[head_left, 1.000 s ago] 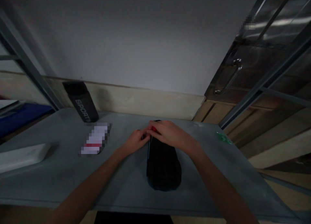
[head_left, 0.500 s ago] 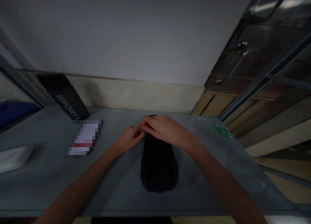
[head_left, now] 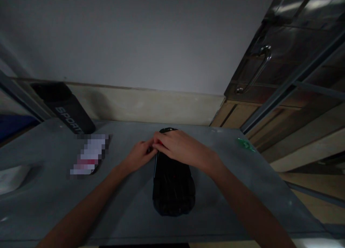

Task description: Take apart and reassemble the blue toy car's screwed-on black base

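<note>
A long black object (head_left: 174,183), shaped like a toy car with wheel-like bulges at its near end, lies lengthwise on the grey table. My right hand (head_left: 179,145) reaches over its far half, fingers closed around a small red piece (head_left: 159,142) that shows only in part. Against the car's left side is my left hand (head_left: 140,154), its fingers bent together and meeting the right fingertips. What the left fingers pinch is hidden in the dim light.
At the back left stands a dark bottle (head_left: 67,110) lettered SPORT. A blurred-out phone-like item (head_left: 90,153) lies before it, with a white object (head_left: 13,178) at the left edge. A crumpled green wrapper (head_left: 245,144) lies right. The grey table (head_left: 121,212) meets a wall behind.
The view has shifted slightly, so things sit a little further left. Both hands stay at the black toy car's far half, and the right fingers still hold the red piece.
</note>
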`<state>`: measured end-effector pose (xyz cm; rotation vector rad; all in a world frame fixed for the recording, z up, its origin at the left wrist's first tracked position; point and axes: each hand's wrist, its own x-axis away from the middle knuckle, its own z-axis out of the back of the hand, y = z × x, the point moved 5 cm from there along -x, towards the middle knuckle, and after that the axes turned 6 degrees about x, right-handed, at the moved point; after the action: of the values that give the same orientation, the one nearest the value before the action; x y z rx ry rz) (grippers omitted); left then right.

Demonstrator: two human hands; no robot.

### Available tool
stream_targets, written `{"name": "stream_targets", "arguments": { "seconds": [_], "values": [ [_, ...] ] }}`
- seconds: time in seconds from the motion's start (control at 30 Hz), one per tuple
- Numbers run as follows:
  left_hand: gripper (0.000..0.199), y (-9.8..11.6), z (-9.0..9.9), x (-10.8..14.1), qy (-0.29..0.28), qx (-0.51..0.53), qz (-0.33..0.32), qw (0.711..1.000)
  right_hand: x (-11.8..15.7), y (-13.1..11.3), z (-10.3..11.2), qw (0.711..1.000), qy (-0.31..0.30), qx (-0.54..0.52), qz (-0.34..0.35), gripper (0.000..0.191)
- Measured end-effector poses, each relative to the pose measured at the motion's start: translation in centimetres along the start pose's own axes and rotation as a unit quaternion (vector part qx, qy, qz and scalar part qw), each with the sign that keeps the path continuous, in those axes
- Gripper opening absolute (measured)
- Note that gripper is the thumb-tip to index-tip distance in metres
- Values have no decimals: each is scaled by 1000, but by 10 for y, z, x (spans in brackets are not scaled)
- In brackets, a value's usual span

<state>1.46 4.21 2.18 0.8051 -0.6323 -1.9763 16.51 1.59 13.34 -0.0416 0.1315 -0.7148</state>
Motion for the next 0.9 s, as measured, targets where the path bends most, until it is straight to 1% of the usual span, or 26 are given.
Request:
{"name": "stream_targets", "arguments": {
  "seconds": [0.17,0.27,0.4,0.5,0.63,0.73,0.77,0.8,0.9],
  "values": [
    [29,-3,0,-1,-5,-15,24,1000,-1,-7,-1,998,24,53,-23,27],
    [28,-3,0,-1,-7,-22,26,999,-1,-9,-3,998,31,60,-18,25],
    [26,-3,0,0,-14,-23,24,999,-1,-7,-7,1000,20,12,-6,22],
    [20,-1,1,0,-19,-16,13,1000,-3,-4,-8,999,33,-30,-10,22],
    [19,2,1,1,-15,-11,6,1000,-4,-4,-7,998,44,-25,-39,18],
    [19,1,1,1,-8,-11,3,1000,-4,-2,-7,996,29,9,-84,20],
    [18,1,0,1,-6,-14,3,1000,-3,-1,-7,996,24,18,-88,21],
    [17,-1,0,1,-5,-17,6,1000,-3,-2,-8,996,22,22,-83,21],
    [17,-6,0,2,-1,-25,14,1000,-4,-6,-8,999,33,7,-29,21]
  ]
}}
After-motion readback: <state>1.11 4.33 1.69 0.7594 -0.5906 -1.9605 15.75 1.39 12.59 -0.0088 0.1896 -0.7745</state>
